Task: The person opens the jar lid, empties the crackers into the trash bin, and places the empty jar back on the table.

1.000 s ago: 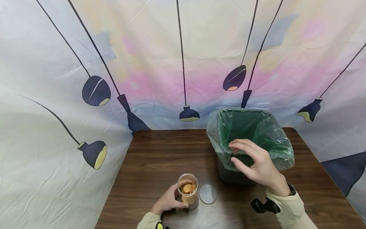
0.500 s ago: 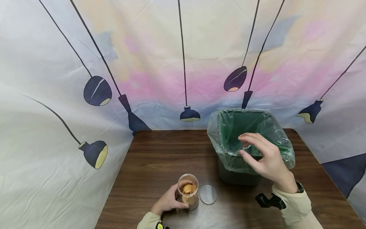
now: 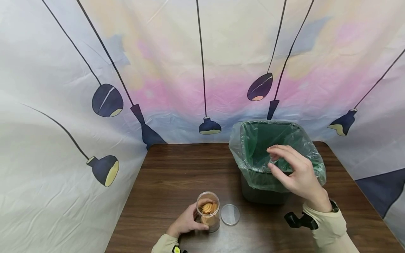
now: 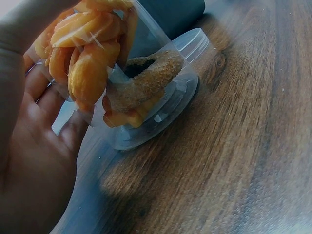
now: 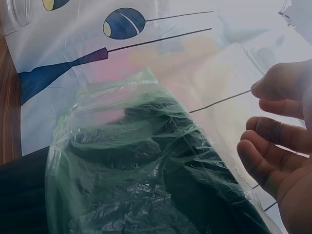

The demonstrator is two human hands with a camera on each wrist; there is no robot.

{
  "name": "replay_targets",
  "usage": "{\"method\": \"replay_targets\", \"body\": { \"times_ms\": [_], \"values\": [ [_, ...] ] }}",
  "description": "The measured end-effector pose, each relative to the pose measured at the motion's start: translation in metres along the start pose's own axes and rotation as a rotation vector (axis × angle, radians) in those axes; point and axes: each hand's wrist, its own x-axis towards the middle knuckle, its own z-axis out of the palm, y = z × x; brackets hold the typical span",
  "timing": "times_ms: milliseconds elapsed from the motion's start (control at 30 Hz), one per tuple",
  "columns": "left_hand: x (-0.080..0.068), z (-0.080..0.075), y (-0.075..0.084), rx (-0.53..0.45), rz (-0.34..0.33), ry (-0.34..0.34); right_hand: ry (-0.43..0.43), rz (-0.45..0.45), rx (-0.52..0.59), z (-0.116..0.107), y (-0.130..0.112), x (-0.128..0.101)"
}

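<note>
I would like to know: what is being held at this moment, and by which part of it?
The left hand holds the clear, cylindrical plastic jar round its side wall; the right hand visibly holds nothing.

- Jar [image 4: 170, 114]: top cut off, L wrist view
- Lid [image 4: 193, 41]: pt hidden behind jar, same view
- R hand [image 5: 292, 187]: cut off, R edge, R wrist view
- Bin [image 3: 263, 195]: pt hidden behind R hand, head view
</note>
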Motion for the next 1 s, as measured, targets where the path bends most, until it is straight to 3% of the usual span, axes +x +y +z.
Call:
{"method": "replay_targets", "body": {
  "times_ms": [1000],
  "values": [
    [-0.001,0.001,-0.003,-0.024,-0.012,0.003,0.016,0.089,-0.112,-0.018,0.008,0.002]
  ]
}}
